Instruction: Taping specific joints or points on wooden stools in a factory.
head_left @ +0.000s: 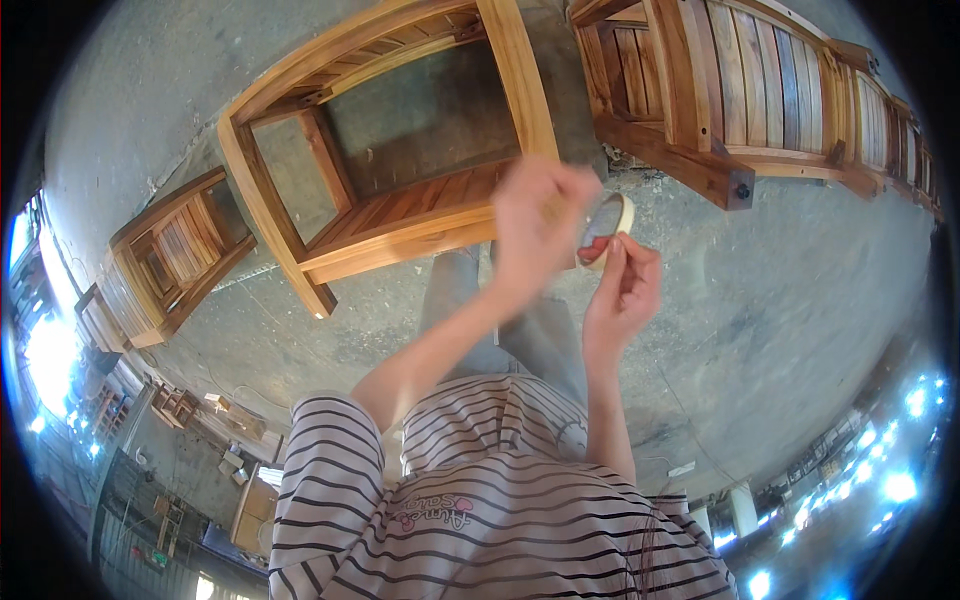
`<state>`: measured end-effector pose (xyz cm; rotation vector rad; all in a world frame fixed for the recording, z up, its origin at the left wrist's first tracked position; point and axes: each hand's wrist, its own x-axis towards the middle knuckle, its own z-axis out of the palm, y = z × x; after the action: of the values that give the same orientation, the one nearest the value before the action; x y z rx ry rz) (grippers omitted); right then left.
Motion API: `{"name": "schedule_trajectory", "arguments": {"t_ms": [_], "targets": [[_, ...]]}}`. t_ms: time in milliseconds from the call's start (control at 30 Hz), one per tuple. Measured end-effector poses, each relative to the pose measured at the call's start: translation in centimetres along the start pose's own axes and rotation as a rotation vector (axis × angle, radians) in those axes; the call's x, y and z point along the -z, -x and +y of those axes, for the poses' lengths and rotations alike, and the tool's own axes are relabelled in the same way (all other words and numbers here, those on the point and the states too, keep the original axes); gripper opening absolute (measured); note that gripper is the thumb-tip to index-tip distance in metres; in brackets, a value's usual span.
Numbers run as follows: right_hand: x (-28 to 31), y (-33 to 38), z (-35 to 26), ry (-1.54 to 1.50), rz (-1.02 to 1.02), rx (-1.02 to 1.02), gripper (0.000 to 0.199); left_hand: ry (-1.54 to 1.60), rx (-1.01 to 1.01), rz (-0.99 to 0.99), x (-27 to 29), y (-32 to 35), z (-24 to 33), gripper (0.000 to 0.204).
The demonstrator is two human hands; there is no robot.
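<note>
My right hand (622,285) grips a pale roll of tape (612,222) by its rim, held up in front of me. My left hand (535,225) is raised beside the roll, blurred with motion, its fingers at the roll's left side; I cannot tell whether it pinches the tape's end. Both hands hover just in front of a wooden chair frame (400,215) of honey-coloured slats, which stands on the grey concrete floor (800,290).
A second wooden slatted chair (730,110) stands to the right, with more behind it. A smaller wooden frame (175,255) lies at the left. My striped shirt (480,490) fills the lower middle. Workshop shelves and clutter line the lower left.
</note>
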<state>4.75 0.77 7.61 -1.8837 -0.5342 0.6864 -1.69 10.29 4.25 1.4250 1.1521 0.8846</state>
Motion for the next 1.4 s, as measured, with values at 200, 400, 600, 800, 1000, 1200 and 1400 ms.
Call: {"name": "schedule_trajectory", "arguments": {"t_ms": [200,400,600,800,1000,1200,1400], "targets": [[2.6,2.4,1.6,-0.105,-0.032,-0.201,0.008,0.005,-0.023,0.260,3.6,-15.0,-9.3,0.019],[3.8,1.0,2.5,-0.154,-0.016,-0.206,0.009,-0.327,-0.090,0.317,-0.2,-15.9,-12.8,0.020],[4.1,0.7,2.8,-0.164,-0.140,-0.238,0.010,0.107,0.062,0.481,-1.8,-16.4,-13.9,0.033],[2.7,1.4,2.2,-0.172,-0.294,-0.221,0.017,0.641,0.251,0.502,-3.0,-18.1,-14.5,0.035],[0.3,2.2,1.3,-0.137,-0.386,-0.190,0.025,0.193,0.051,0.534,-1.3,-16.5,-14.7,0.042],[-4.1,3.1,-0.5,-0.062,-0.457,-0.199,0.029,0.418,0.219,-0.209,7.2,-4.5,-10.2,0.031],[-10.4,6.2,-2.1,-0.025,-0.630,-0.155,0.030,0.157,0.177,-0.131,17.3,4.4,-4.2,0.027]]}}
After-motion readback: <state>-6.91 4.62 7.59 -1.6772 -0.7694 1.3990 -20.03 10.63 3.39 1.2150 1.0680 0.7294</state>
